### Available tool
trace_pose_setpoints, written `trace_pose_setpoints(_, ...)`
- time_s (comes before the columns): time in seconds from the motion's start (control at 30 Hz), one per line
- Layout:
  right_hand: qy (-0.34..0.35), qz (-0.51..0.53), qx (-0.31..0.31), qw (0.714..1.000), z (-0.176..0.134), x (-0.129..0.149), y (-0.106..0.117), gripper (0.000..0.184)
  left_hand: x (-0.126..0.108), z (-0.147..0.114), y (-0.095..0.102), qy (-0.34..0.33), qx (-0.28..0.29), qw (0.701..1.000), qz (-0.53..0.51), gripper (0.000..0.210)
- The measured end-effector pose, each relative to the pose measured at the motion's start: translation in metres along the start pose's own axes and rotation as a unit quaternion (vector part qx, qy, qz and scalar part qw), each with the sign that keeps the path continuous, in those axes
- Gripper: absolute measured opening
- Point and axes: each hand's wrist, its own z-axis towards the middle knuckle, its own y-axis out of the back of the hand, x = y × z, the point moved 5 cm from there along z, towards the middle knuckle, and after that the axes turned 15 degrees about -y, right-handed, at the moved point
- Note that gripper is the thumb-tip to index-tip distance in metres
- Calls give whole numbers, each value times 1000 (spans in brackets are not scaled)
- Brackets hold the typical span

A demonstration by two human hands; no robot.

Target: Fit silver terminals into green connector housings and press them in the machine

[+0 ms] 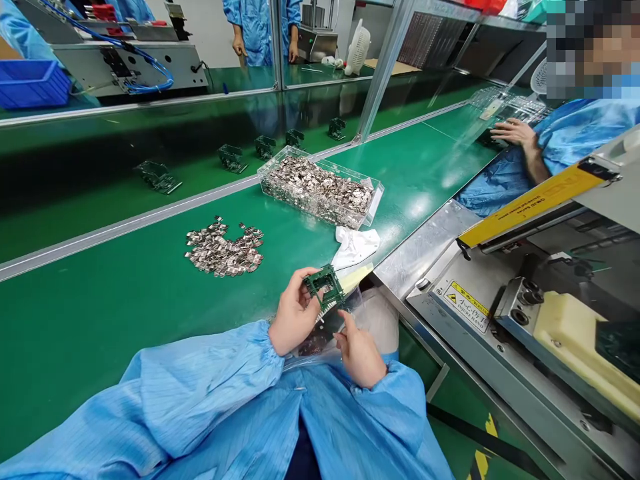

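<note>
My left hand (pixel 295 317) grips a dark green, square-framed circuit-board assembly (pixel 330 283) with an open middle, tilted above the table's front edge. Just below its lower right corner is my right hand (pixel 361 353), index finger stretched toward the assembly and thumb apart from it. I see nothing held there; whether the fingertip touches the assembly, I cannot tell. Beneath both hands lies clear plastic bagging (pixel 320 340) with small dark parts in it. Ahead to the left, small shiny metal pieces (pixel 225 248) form a loose pile on the green table.
A clear tray (pixel 373 203) of metal pieces stands ahead, beside a white crumpled cloth (pixel 356 247). Several green assemblies, such as one board (pixel 157 177), stand along the conveyor belt (pixel 60 193). At right is a machine with a yellow bar (pixel 535 203); a co-worker's hand (pixel 517 133) lies beyond.
</note>
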Motion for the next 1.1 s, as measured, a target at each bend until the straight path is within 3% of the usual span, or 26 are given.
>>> trace_pose_setpoints(0.1, -33, 158, 0, 987, -9, 0, 18, 11, -6, 0, 2, -10, -11, 1000, -1, 35)
trace_pose_setpoints(0.2, -59, 300, -57, 950, -16, 9, 40, 17, -11, -4, 4, -14, -3, 1000, 9, 31)
trace_pose_setpoints(0.27, -57, 340, -112, 932, -18, 17, 53, 20, -13, -8, 4, -11, 7, 1000, 17, 29)
trace_pose_setpoints(0.37, -15, 324, -180, 929, -17, 33, 62, 15, -15, -12, 4, -4, 17, 1000, 13, 28)
trace_pose_setpoints(0.57, 98, 265, -242, 928, -13, 67, 53, 6, -16, -16, 2, -4, 37, 999, -6, 31)
trace_pose_setpoints(0.87, 70, 254, -288, 921, -4, 76, 38, 10, -21, -18, 1, -13, 66, 997, 29, 30)
trace_pose_setpoints(0.97, 55, 301, -265, 914, -1, 75, 35, 13, -21, -20, 1, -12, 57, 998, 38, 30)
trace_pose_setpoints(1.1, 28, 410, -191, 892, 8, 71, 25, 17, -17, -23, 2, -10, 55, 998, 40, 30)
